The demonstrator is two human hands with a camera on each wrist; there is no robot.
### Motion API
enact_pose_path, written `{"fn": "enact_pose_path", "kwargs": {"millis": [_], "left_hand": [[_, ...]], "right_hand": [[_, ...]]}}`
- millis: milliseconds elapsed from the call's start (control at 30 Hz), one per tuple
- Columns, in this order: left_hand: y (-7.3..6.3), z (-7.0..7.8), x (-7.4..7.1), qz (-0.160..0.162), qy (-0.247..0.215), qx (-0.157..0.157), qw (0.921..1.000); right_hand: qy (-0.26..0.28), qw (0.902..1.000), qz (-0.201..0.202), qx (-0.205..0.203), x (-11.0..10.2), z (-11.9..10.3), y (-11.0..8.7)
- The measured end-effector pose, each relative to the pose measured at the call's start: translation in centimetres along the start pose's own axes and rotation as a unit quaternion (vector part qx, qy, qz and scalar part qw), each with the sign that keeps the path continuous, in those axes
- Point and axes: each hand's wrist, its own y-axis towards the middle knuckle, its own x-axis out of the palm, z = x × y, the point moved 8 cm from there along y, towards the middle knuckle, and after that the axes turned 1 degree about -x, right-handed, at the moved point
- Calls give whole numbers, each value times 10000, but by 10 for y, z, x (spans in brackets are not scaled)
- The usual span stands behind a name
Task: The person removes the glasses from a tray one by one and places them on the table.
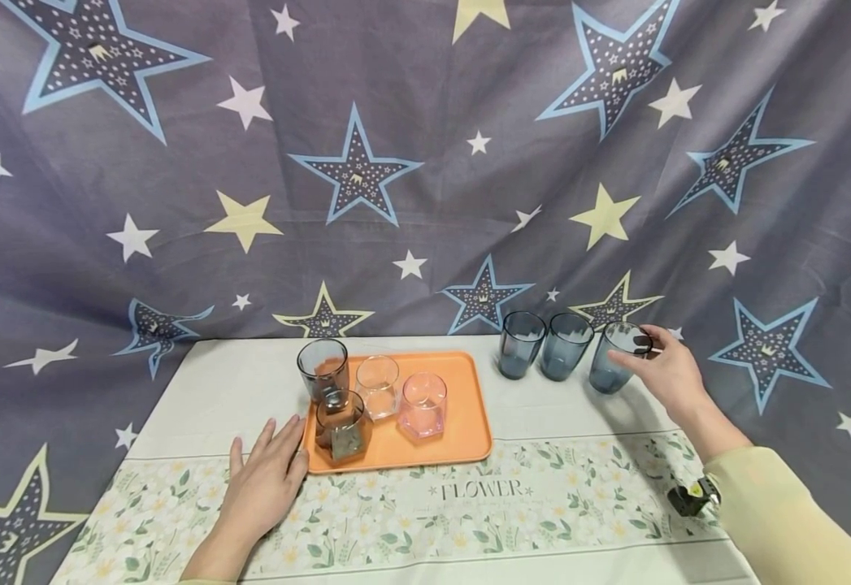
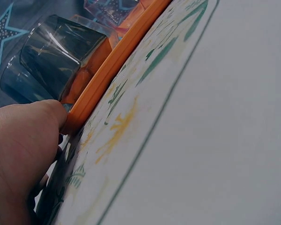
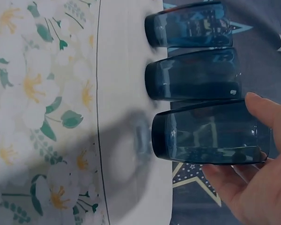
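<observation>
My right hand [image 1: 666, 370] holds a blue glass tumbler [image 1: 610, 366] near its rim, thumb on one side and fingers on the other. In the right wrist view this tumbler [image 3: 206, 133] is at the end of a row with two matching blue tumblers [image 1: 521, 349] [image 3: 194, 75]. My left hand [image 1: 267, 475] lies flat on the tablecloth, fingers spread. Its thumb is right at the corner of an orange tray [image 1: 462, 406], as the left wrist view shows. On the tray are a grey tumbler [image 1: 323, 366], a smoky angular glass [image 1: 342, 426], a clear glass [image 1: 377, 386] and a pink glass [image 1: 423, 406].
A white tablecloth [image 1: 198, 398] with a flowered band and the word FLOWER covers the table. Behind the table's back edge hangs a dark star-patterned curtain [image 1: 425, 162]. A small black device [image 1: 692, 496] is strapped at my right wrist.
</observation>
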Motion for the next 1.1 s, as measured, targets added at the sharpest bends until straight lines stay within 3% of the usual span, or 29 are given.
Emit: {"fn": "enact_pose_path", "kwargs": {"millis": [333,1100], "left_hand": [[-1,0,-2,38,-14,40,10000],[0,0,-2,7,-47,42,10000]], "right_hand": [[48,9997,241,90,8,14,18],[251,9985,403,276,21,19,31]]}}
